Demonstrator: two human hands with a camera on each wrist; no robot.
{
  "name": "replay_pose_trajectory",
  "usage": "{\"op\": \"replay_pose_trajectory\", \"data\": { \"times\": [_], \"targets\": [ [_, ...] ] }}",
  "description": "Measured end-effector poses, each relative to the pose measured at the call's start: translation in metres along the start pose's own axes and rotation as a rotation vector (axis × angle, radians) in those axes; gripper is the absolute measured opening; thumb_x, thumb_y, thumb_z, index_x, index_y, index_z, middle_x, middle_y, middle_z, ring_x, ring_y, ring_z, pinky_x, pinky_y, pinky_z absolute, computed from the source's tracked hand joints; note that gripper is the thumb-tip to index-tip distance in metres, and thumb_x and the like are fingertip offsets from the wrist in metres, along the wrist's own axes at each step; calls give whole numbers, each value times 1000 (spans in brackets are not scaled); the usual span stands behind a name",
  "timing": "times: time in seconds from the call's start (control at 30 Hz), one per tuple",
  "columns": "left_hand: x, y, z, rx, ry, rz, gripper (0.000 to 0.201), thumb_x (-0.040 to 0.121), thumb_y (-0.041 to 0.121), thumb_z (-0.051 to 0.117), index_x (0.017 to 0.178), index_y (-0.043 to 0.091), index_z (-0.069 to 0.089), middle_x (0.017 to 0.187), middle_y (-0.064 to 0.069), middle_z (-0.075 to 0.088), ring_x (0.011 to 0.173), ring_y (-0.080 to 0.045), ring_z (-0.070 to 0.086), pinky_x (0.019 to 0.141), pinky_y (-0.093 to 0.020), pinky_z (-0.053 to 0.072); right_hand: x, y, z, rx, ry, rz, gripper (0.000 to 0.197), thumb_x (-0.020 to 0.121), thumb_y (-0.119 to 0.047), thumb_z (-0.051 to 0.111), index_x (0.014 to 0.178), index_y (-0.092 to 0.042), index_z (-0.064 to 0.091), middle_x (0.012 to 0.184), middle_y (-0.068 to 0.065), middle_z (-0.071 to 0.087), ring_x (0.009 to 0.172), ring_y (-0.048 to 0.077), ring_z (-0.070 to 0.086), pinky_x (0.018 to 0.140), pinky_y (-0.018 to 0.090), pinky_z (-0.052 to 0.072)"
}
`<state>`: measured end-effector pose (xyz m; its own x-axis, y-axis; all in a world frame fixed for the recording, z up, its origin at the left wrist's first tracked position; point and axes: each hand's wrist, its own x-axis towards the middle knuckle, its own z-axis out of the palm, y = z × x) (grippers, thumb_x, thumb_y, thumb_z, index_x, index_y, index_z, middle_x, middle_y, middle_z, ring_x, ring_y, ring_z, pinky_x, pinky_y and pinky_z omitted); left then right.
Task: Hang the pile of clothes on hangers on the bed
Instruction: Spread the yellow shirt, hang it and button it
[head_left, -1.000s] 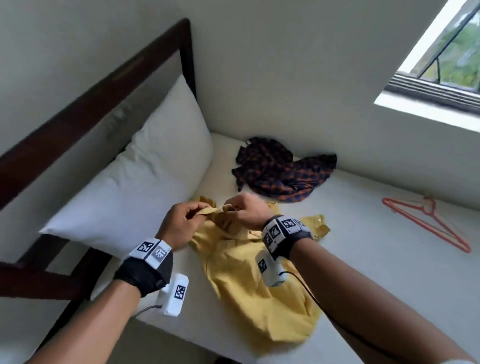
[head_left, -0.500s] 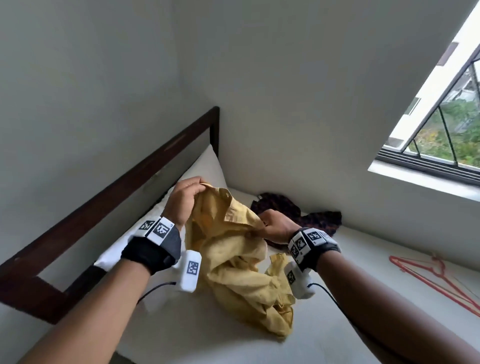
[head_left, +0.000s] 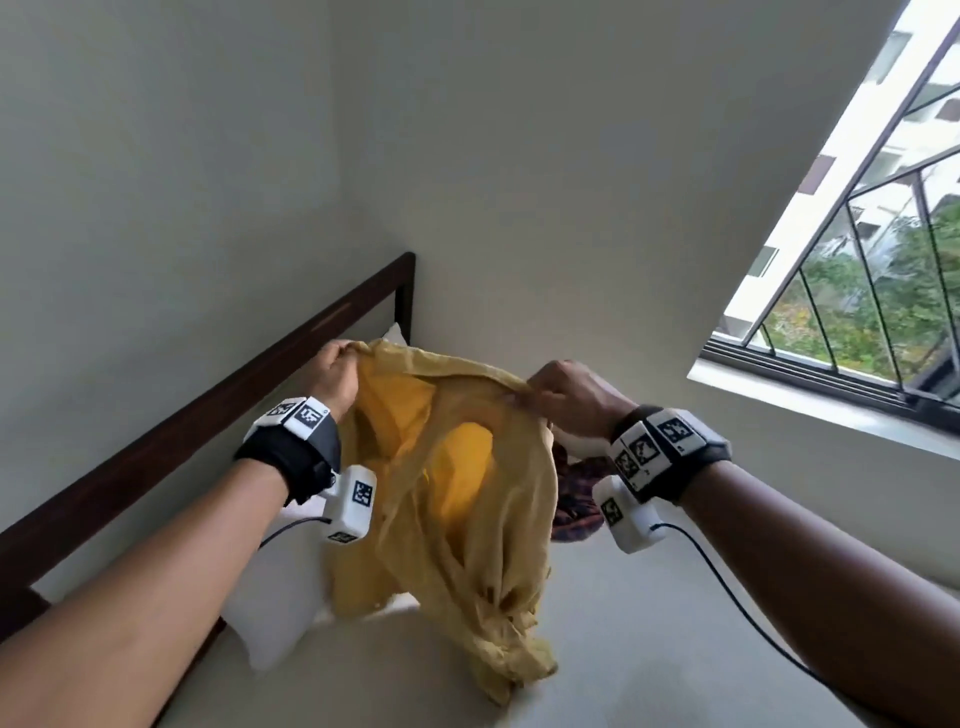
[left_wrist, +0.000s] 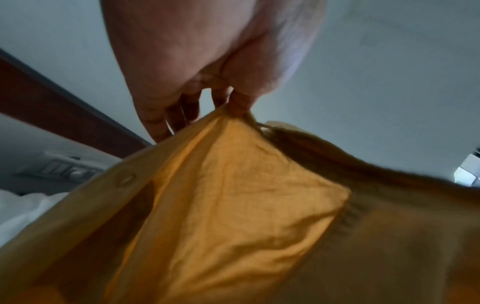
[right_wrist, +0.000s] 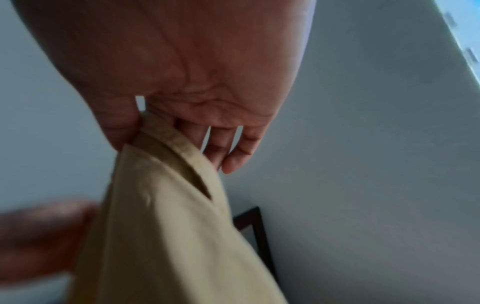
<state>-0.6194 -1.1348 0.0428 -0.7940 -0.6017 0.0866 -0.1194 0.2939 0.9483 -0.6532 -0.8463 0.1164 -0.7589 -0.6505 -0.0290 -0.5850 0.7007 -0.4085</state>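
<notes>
Shirt (head_left: 467, 499), yellow, held up over the bed (head_left: 649, 649); hem trails on the sheet. My left hand (head_left: 332, 371) pinches one top edge near the collar, and the left wrist view shows thumb and fingers closed on the fabric. My right hand (head_left: 569, 397) pinches the other top edge the same way. Cloth sags open between them, inside facing me.

Step in hand, as I judge it: spread and straighten the shirt so the shoulders show. Best to keep both pinches firm, pull my hands apart until the top edge goes level, and give a shake so the twisted lower part drops free.

Room: headboard (head_left: 218, 410) and pillow (head_left: 270, 623) close on my left, wall ahead, window (head_left: 857, 291) to the right. A dark checked garment (head_left: 576, 499) lies just behind the shirt. No hanger in view now. Open sheet lies toward my right.
</notes>
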Motion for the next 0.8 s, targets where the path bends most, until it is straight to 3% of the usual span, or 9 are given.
{"op": "replay_pose_trajectory", "data": {
  "times": [0.07,0.13,0.23,0.37,0.53,0.6,0.67,0.73,0.8],
  "targets": [
    [-6,13,11,-46,-42,56,23,100,16,52,118,4,58,104,-5,60,90,-20,57,74,-22,40,7,-6,-14,213,159,102,51,98,-37,61,52,-18,48,49,-12,45,52,11,43,56,29,35],
    [-16,26,23,-118,-124,81,15,96,19,59,106,8,57,85,1,55,72,-14,53,70,-27,45,13,-8,-25,397,338,243,46,96,-36,61,56,-18,48,55,-8,46,57,15,44,58,30,35],
    [-34,43,37,-166,-338,122,26,86,46,61,92,20,60,77,-1,63,70,-18,62,66,-35,51,14,-10,-41,698,532,418,40,97,-32,59,60,-16,59,51,-3,51,51,17,47,52,26,39],
    [-57,76,47,-172,-438,292,20,94,44,60,100,25,60,88,-4,70,74,-17,69,63,-33,53,12,-33,-68,1362,672,471,32,104,-18,49,77,-7,62,62,6,57,43,14,55,42,26,47],
    [-60,107,47,-76,-457,402,55,70,69,66,113,37,54,101,12,67,89,-5,67,76,-28,57,11,-78,-92,1616,701,334,24,107,-14,45,95,3,55,72,16,57,49,19,60,43,27,55],
    [-63,116,49,4,-410,463,57,73,64,70,117,31,52,100,15,65,90,-3,65,75,-24,53,11,-94,-97,1669,669,275,25,107,-15,45,96,6,55,70,17,59,48,21,61,45,27,56],
    [-63,124,53,2,-307,465,38,85,50,68,107,22,56,90,11,66,83,-8,64,70,-25,48,11,-103,-98,1698,632,227,25,107,-14,45,95,6,54,66,18,58,49,24,61,45,28,56],
    [-62,130,55,14,-207,456,21,97,36,56,90,15,55,78,3,62,78,-21,62,64,-30,41,10,-103,-95,1680,597,218,26,107,-16,46,94,5,54,60,16,59,46,24,61,44,27,55],
    [-64,133,54,23,-127,425,25,101,24,43,81,13,53,73,2,57,73,-18,58,64,-30,41,7,-94,-91,1671,591,234,29,107,-18,48,87,2,55,54,11,61,43,20,61,44,27,55]
  ]
}}
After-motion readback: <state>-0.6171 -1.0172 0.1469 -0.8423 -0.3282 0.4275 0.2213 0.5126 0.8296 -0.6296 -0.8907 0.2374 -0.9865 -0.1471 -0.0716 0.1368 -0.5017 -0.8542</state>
